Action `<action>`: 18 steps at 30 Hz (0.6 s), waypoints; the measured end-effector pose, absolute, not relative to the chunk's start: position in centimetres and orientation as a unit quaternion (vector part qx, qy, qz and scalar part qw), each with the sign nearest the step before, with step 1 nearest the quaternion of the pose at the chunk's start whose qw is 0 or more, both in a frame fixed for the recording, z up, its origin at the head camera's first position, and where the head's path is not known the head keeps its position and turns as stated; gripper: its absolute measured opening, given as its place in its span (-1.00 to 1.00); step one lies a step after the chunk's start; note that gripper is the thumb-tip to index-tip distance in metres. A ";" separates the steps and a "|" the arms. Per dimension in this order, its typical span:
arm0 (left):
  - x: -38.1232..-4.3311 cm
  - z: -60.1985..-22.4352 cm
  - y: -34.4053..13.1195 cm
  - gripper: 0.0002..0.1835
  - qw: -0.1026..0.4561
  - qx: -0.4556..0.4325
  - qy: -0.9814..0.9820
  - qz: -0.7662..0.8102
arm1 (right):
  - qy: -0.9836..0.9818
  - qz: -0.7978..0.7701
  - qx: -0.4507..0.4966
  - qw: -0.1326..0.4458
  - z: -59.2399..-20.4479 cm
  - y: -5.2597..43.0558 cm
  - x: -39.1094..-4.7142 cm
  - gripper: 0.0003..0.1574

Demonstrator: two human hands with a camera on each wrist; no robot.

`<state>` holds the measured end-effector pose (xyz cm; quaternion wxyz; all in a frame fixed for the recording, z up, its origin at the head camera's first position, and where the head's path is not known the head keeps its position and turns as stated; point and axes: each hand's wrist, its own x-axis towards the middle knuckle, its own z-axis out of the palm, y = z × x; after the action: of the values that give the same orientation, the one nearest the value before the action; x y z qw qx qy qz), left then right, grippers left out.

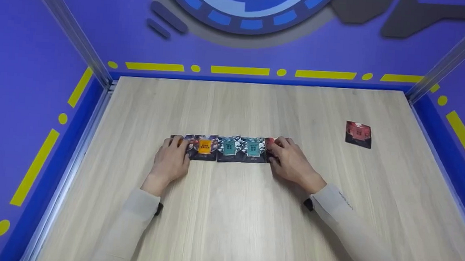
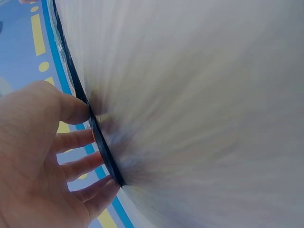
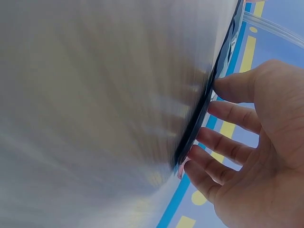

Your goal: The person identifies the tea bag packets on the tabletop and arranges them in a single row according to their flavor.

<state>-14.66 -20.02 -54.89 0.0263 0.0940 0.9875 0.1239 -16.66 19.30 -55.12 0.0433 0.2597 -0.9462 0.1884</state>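
Note:
A row of flat square sachets lies across the middle of the table. In the head view, it shows an orange-labelled sachet (image 1: 205, 147), then a teal-labelled sachet (image 1: 229, 148) and a second teal-labelled sachet (image 1: 253, 149), edges touching or slightly overlapping. At the row's left end my left hand (image 1: 170, 159) rests its fingertips on a mostly covered sachet (image 2: 102, 142). My right hand (image 1: 295, 163) touches the right end, over a red sachet (image 1: 269, 143) that it largely hides. Both wrist views show spread fingers with tips and thumb against the dark sachets.
A separate red and black sachet (image 1: 358, 134) lies towards the back right, slightly turned. The wooden table (image 1: 226, 220) ends at a blue back wall (image 1: 237, 57) with yellow marks. Blue panels and metal posts flank both sides.

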 end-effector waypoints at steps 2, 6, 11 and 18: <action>-14.7 -54.9 -20.0 -0.43 0.024 0.095 0.988 0.123 | -0.946 0.188 0.260 0.044 -55.2 19.3 -16.6 -0.64; -14.7 -55.0 -19.9 -0.43 0.020 0.093 0.988 0.121 | -0.948 0.187 0.256 0.036 -55.1 19.3 -16.6 -0.64; -14.7 -55.0 -20.0 -0.43 0.021 0.091 0.988 0.122 | -0.948 0.186 0.255 0.033 -55.0 19.4 -16.7 -0.62; -14.7 -54.9 -19.9 -0.43 0.023 0.096 0.988 0.119 | -0.953 0.186 0.237 0.038 -54.7 20.9 -17.3 -0.75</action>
<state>-14.75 -19.94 -54.94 0.0225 0.0958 0.9880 0.1189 -17.26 20.89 -54.66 0.0378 0.2373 -0.9527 0.1859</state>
